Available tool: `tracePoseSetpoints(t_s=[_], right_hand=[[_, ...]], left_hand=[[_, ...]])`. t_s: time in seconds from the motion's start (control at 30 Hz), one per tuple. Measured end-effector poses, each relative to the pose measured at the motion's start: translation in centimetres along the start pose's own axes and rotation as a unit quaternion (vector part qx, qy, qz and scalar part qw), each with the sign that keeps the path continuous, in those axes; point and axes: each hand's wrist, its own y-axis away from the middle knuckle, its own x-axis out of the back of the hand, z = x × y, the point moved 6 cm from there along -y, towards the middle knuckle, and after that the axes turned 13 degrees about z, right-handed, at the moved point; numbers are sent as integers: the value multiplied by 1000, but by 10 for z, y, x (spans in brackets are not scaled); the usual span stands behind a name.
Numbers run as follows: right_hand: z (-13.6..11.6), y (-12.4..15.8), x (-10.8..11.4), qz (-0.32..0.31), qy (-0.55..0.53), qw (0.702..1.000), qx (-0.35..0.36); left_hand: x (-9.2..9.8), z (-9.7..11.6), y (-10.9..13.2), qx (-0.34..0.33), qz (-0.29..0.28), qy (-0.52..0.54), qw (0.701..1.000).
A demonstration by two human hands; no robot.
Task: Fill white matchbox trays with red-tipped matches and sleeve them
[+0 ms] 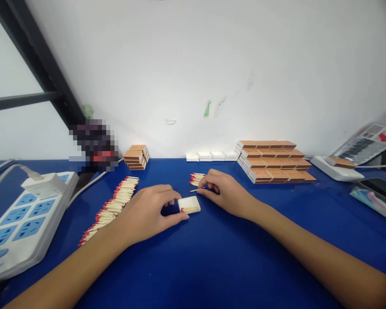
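A white matchbox tray [189, 202] lies on the blue table with a few matches along its near side. My left hand [151, 210] grips the tray's left end between thumb and fingers. Just beyond it, my right hand [223, 191] pinches one red-tipped match [194, 191], its head pointing left. A small bunch of matches [197, 179] lies behind those fingers, partly hidden by them. To the left, a long slanting row of matches [112, 206] stretches along the table, and my left forearm covers part of it.
Stacked brown matchboxes [273, 163] stand at the back right, and a smaller stack [137, 156] at the back left. White trays [211, 156] line the wall. A power strip [28, 214] sits left; a phone [381, 191] and white device [336, 168] are right.
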Motion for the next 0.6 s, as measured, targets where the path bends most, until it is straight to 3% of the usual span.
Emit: tracePoseSetpoints(t_s=[0.23, 0.6], right_hand=[[0, 3, -5, 13, 41, 998, -34], [2, 3, -4, 28, 56, 998, -28]], left_hand=[[-1, -2, 0, 13, -6, 3, 1000], [0, -3, -1, 13, -6, 3, 1000]])
